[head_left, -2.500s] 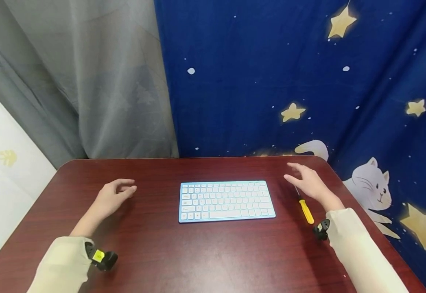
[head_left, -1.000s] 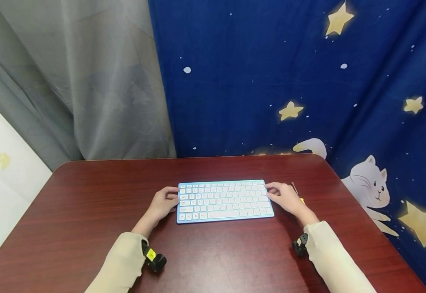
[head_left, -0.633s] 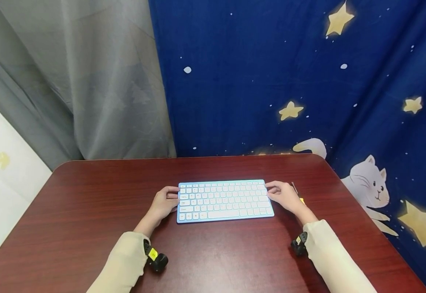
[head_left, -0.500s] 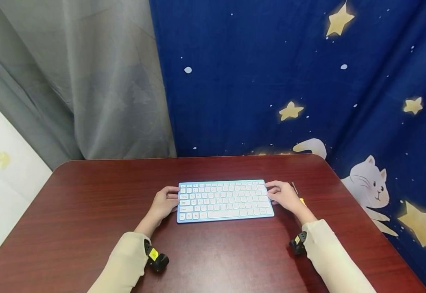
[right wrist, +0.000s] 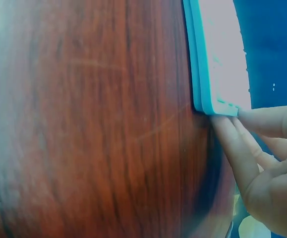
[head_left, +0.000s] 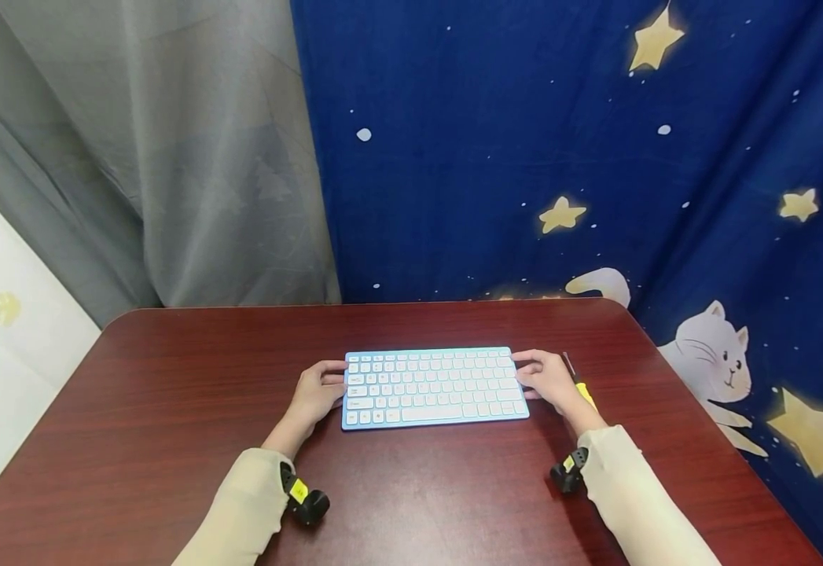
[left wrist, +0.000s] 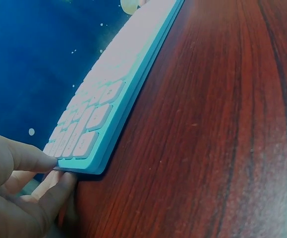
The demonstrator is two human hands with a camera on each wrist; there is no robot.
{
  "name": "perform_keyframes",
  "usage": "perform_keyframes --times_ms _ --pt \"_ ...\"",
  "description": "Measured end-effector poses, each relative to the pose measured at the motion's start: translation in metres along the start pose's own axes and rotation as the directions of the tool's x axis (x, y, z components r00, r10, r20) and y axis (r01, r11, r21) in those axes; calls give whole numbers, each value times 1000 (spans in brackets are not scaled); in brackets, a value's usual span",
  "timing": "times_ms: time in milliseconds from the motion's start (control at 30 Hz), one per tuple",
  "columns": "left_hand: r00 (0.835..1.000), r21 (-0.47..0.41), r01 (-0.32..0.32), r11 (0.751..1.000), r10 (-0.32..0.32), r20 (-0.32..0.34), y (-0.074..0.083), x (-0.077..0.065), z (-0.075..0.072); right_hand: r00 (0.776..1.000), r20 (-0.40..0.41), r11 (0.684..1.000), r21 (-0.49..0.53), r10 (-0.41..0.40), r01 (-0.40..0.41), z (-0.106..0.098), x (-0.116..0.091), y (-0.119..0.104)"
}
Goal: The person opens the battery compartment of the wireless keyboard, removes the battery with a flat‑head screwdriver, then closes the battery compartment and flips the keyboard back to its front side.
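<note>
A flat keyboard (head_left: 435, 389) with white keys and a light blue frame is at the middle of the table. My left hand (head_left: 314, 393) pinches its left short edge; in the left wrist view, the fingertips (left wrist: 64, 183) meet at the keyboard's corner. At the opposite short edge, my right hand (head_left: 548, 377) pinches the frame, with thumb and fingers (right wrist: 237, 144) on either side of it in the right wrist view. Just beyond the right hand lies a screwdriver (head_left: 582, 390) with a yellow handle, partly hidden behind the wrist.
The dark red wooden table (head_left: 170, 377) has rounded far corners. Behind it hang a grey curtain (head_left: 227, 157) and a blue curtain (head_left: 439, 196) printed with stars and a cat. Black wrist cameras (head_left: 308, 503) hang under both cream sleeves.
Both hands have come inward from apart to the keyboard's short edges and taken hold. Lately, the right wrist has shifted slightly left, showing more of the screwdriver. The keyboard stays in place.
</note>
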State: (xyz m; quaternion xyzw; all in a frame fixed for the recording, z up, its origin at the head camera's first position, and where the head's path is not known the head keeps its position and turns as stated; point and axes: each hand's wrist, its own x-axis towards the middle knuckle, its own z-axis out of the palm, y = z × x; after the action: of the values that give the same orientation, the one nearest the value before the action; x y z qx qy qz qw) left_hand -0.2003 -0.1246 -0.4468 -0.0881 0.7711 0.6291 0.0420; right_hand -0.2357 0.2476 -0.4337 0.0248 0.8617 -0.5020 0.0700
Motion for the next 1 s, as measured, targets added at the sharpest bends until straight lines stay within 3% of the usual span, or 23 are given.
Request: perform_keyframes --times_ms 600,1000 --pt "999 -68 -33 997 35 35 3 -1 -5 996 -41 997 3 73 -73 -2 0 -9" --pt "984 -136 -59 989 80 161 4 -2 -12 999 -5 997 59 54 -53 -4 -3 -17"
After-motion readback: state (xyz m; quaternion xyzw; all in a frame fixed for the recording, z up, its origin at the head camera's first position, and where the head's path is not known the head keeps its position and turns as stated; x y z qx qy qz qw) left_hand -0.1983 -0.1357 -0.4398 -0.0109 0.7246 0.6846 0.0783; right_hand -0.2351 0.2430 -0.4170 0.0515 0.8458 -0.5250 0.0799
